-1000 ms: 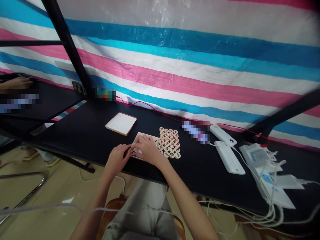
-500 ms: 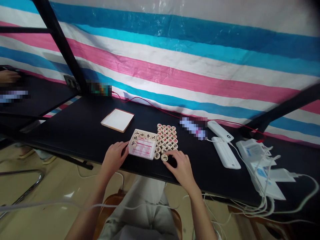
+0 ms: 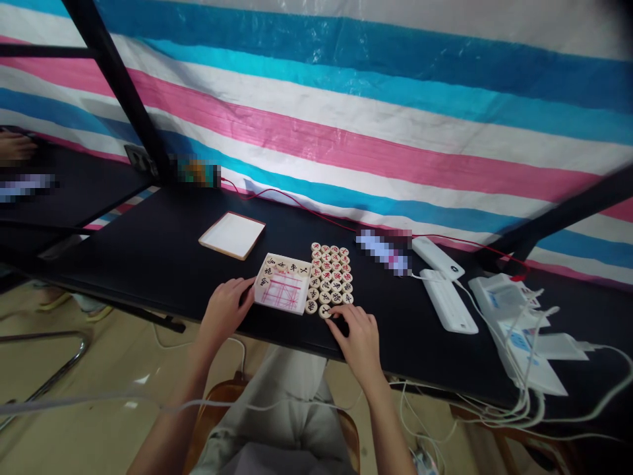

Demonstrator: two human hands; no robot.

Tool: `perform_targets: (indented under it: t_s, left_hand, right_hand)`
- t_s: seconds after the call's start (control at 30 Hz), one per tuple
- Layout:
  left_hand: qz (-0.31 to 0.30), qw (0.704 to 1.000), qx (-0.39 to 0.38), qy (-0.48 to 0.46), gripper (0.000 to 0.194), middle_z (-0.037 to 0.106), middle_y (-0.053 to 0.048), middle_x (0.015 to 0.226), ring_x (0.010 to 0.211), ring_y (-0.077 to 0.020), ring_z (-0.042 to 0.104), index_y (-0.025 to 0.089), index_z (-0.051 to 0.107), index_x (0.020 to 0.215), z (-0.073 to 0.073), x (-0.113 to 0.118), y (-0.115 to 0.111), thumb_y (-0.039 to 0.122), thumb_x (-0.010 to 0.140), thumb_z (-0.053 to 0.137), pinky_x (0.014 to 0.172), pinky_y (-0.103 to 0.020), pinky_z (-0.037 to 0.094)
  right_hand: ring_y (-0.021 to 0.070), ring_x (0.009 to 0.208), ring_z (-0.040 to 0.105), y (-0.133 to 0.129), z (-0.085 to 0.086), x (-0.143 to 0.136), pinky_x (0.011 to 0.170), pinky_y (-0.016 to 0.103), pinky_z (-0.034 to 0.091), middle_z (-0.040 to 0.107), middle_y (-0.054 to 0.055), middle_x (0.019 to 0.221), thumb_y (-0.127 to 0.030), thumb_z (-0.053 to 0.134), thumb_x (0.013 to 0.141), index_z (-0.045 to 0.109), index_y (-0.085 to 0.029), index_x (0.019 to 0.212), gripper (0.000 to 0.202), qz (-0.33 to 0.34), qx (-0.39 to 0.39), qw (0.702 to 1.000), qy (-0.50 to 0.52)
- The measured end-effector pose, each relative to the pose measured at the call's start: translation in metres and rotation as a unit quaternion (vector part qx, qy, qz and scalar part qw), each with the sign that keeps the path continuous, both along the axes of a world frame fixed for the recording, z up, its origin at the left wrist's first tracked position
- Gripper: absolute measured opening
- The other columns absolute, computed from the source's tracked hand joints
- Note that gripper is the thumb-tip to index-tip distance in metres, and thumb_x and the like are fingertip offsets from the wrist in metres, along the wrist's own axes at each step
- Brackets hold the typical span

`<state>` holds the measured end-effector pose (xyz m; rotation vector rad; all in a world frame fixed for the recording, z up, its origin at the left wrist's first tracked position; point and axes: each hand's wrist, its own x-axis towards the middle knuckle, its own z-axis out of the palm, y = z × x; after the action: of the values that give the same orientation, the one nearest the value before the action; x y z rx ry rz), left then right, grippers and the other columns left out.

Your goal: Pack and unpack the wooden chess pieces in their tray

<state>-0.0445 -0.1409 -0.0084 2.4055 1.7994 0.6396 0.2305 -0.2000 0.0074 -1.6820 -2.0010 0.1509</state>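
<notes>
The step in hand appears to be setting a round piece (image 3: 324,311) at the near end of a block of lettered discs (image 3: 326,266), just right of the open white box (image 3: 291,310), which serves as the reference here. The right hand (image 3: 360,333) is to the right of the box and nearer the person, its thumb and forefinger apart at the piece's edge; whether they grip it or only touch it, I cannot tell. The left hand (image 3: 226,309) is at the box's left wall, thumb and forefinger parted, tips against that side, probably steadying it. If the piece needs squaring up, the next move calls for a light push that leaves its neighbours undisturbed. The piece lies flat, a pale, thick, wood-like disc with a dark character on top. The block's four columns look fairly straight, red characters toward the far end and black ones toward the near. Inside the box, a few black-lettered discs line the back and left walls around a pink-lined sheet (image 3: 284,290). Beyond the box to the left lies a shallow white lid (image 3: 232,234).
</notes>
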Motion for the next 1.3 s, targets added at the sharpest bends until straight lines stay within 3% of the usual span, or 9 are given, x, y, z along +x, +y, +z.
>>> perform_targets:
  t_s: [0.93,1.07,1.17,1.3]
  left_hand:
    - [0.006,0.999,-0.003,-0.034,0.04,0.065,-0.009,0.103,0.097,-0.0217,0.056,0.018,0.06,0.109,-0.002,-0.001,0.0,0.038,0.091,0.03,0.084,-0.035,0.042]
    - [0.014,0.999,-0.003,-0.053,0.039,0.065,-0.008,0.1,0.093,-0.0206,0.057,0.017,0.062,0.105,0.002,0.0,-0.001,0.036,0.09,0.031,0.083,-0.033,0.042]
    - [0.01,0.998,0.0,-0.059,0.039,0.066,-0.008,0.098,0.09,-0.0198,0.058,0.017,0.063,0.103,0.004,-0.001,-0.002,0.036,0.09,0.031,0.082,-0.032,0.043]
    - [0.009,0.998,0.012,-0.054,0.039,0.066,-0.009,0.097,0.089,-0.0196,0.058,0.017,0.063,0.102,0.002,-0.001,-0.002,0.035,0.09,0.03,0.081,-0.032,0.044]
  right_hand:
    - [0.0147,0.082,0.054,-0.009,0.002,-0.005,0.075,0.032,0.024,0.067,0.0,0.088,-0.023,0.045,0.089,0.062,-0.023,0.086,0.018,0.008,0.042,0.999,-0.01]
    - [0.0153,0.083,0.053,-0.003,0.014,-0.008,0.075,0.032,0.024,0.066,0.001,0.089,-0.024,0.044,0.089,0.062,-0.023,0.089,0.018,0.002,0.064,0.998,-0.012]
    - [0.016,0.086,0.052,0.017,0.032,-0.023,0.075,0.032,0.025,0.065,0.003,0.093,-0.025,0.043,0.09,0.061,-0.023,0.093,0.018,0.047,0.072,0.996,-0.035]
    - [0.0174,0.093,0.05,0.059,0.044,-0.059,0.078,0.032,0.028,0.061,0.002,0.1,-0.026,0.049,0.087,0.057,-0.025,0.103,0.018,0.2,0.059,0.97,-0.121]
